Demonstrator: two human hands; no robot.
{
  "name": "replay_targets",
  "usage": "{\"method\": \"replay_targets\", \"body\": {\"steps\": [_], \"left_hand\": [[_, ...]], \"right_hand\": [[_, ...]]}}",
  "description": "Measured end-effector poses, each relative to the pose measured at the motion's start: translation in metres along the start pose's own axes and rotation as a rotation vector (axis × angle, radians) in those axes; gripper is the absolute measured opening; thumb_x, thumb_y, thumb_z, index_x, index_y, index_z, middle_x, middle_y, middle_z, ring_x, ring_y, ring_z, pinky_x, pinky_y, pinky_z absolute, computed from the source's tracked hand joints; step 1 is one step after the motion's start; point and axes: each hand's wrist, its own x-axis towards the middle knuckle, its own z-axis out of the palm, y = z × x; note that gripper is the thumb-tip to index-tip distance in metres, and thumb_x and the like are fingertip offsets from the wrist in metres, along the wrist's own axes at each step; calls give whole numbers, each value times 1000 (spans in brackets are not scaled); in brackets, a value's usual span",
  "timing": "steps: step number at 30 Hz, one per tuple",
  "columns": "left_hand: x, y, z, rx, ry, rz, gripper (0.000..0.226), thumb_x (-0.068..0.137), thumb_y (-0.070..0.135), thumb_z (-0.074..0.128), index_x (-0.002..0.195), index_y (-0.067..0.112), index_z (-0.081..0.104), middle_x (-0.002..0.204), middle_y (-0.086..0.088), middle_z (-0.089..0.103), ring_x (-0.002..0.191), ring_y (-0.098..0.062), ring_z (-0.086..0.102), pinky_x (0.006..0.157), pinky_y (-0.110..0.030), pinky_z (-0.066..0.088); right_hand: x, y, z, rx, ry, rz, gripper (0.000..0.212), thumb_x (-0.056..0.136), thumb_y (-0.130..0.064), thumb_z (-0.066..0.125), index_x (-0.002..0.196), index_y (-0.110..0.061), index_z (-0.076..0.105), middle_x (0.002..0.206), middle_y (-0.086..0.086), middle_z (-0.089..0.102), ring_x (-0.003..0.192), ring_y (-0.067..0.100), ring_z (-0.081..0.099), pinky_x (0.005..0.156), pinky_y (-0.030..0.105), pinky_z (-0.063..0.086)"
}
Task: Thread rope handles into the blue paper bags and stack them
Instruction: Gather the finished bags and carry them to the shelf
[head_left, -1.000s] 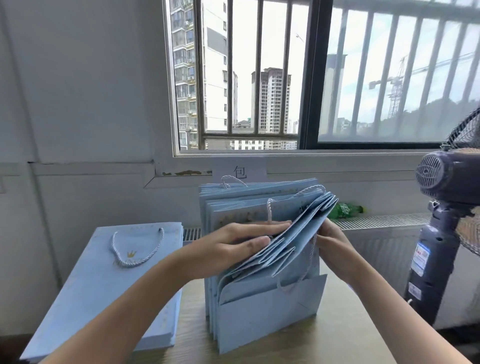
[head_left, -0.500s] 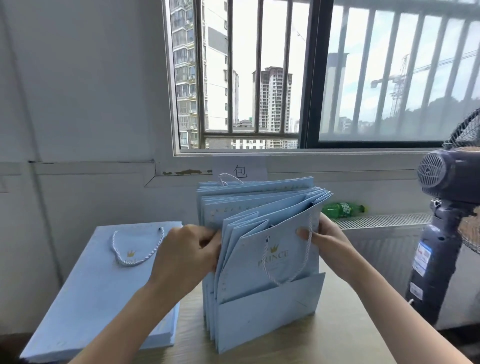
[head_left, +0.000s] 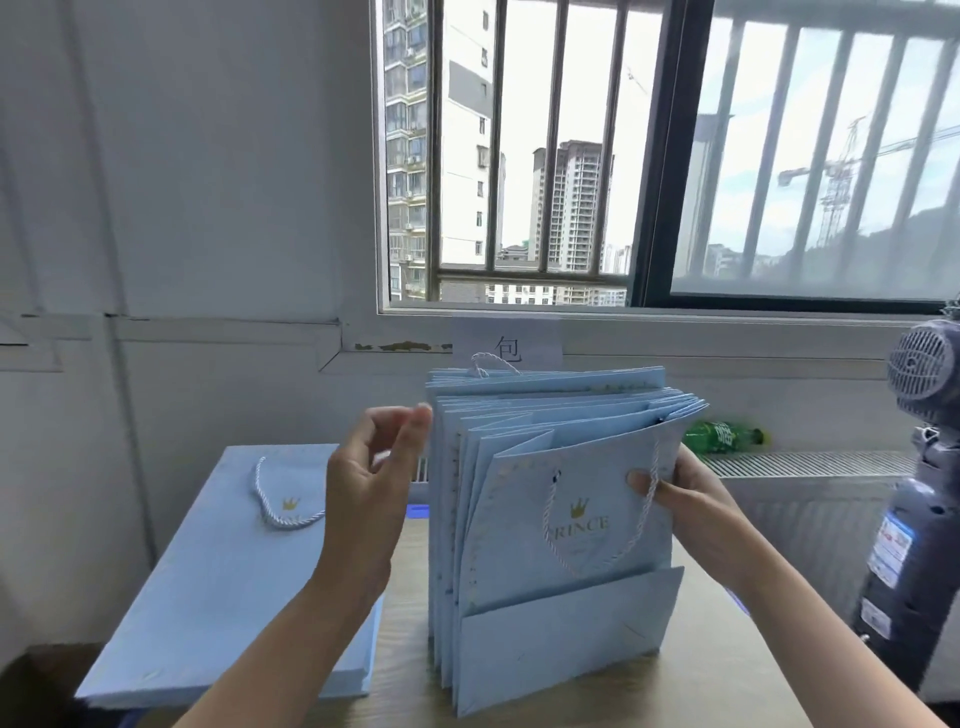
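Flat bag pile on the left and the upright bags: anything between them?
Head view: only the left hand, raised in the gap between the flat pile and the upright bags, holding nothing; bare wooden table below.

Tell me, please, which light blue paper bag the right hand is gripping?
The frontmost upright light blue paper bag, printed with a gold crown; the right hand pinches its right edge.

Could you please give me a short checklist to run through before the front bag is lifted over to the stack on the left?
1. Rope handle threaded through both holes of the front bag: ok.
2. Right hand pinching the bag's right edge: ok.
3. Left hand gripping the bag: not ok, it is off the bag and holds nothing.
4. Flat stack ready on the left: ok.
5. Back handle threaded: cannot tell.
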Motion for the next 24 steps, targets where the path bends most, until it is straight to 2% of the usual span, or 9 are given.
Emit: {"method": "replay_targets", "body": {"steps": [3, 5, 9, 15, 18, 20, 22, 23, 24], "left_hand": [[2, 1, 8, 94, -238, -15, 81, 58, 81, 49, 128, 40, 45, 127, 28, 50, 113, 19, 45, 86, -2, 37], [-5, -3, 13, 157, -267, 48, 76, 60, 76, 51, 129, 48, 34, 134, 27, 42, 123, 12, 41, 99, -11, 37], [-22, -7, 11, 189, -179, 258, 53, 68, 64, 60, 115, 49, 41, 124, 12, 50, 119, -3, 49, 97, -21, 40], [-24, 2, 12, 78, -256, 143, 50, 67, 74, 46, 110, 49, 52, 102, 16, 56, 100, 0, 53, 89, -14, 40], [-16, 4, 12, 72, -304, 146, 59, 69, 88, 31, 117, 59, 51, 110, 17, 56, 119, -8, 51, 108, -34, 34], [-10, 3, 12, 105, -371, 139, 63, 73, 86, 23, 124, 59, 48, 117, 14, 55, 125, -11, 48, 112, -35, 31], [-5, -1, 12, 195, -421, 120, 83, 68, 92, 16, 103, 37, 67, 102, 13, 65, 103, -5, 59, 97, -28, 39], [-5, -2, 11, 266, -399, 113, 93, 63, 96, 13, 74, 18, 63, 78, 5, 60, 77, -7, 55, 80, -25, 41], [-6, -1, 10, 344, -357, 122, 89, 60, 97, 9, 57, 14, 42, 61, 3, 45, 59, -7, 42, 65, -19, 35]], "right_hand": [[0, 3, -2, 4, 11, -18, 52, 68, -12, 70, 118, -8, 56, 108, 10, 69, 97, 25, 65, 73, 30, 56], [0, 4, -2, 7, 3, -33, 50, 69, -10, 66, 118, -7, 55, 110, 13, 68, 97, 27, 65, 74, 32, 56], [0, 7, -4, 13, -23, -56, 48, 72, -9, 64, 119, -5, 56, 113, 16, 66, 99, 29, 64, 77, 34, 56], [-1, 10, -3, 38, 3, -50, 37, 78, 0, 56, 115, 2, 55, 108, 18, 66, 93, 27, 64, 75, 32, 56], [-2, 9, -3, 41, 9, -36, 45, 70, -9, 71, 111, 2, 56, 101, 15, 68, 88, 25, 64, 71, 30, 56], [-3, 8, -3, 24, -7, -30, 65, 59, -23, 81, 114, 2, 56, 104, 16, 67, 91, 26, 64, 74, 31, 56], [-3, 8, -4, 19, -3, -27, 74, 54, -29, 85, 115, 1, 56, 109, 17, 67, 94, 27, 64, 76, 33, 56], [-3, 8, -4, 20, -3, -30, 78, 52, -33, 89, 115, 0, 57, 110, 18, 66, 95, 27, 64, 76, 33, 56], [-3, 8, -4, 23, -2, -28, 80, 51, -36, 90, 115, 0, 57, 110, 19, 66, 96, 27, 64, 77, 33, 56]]}}
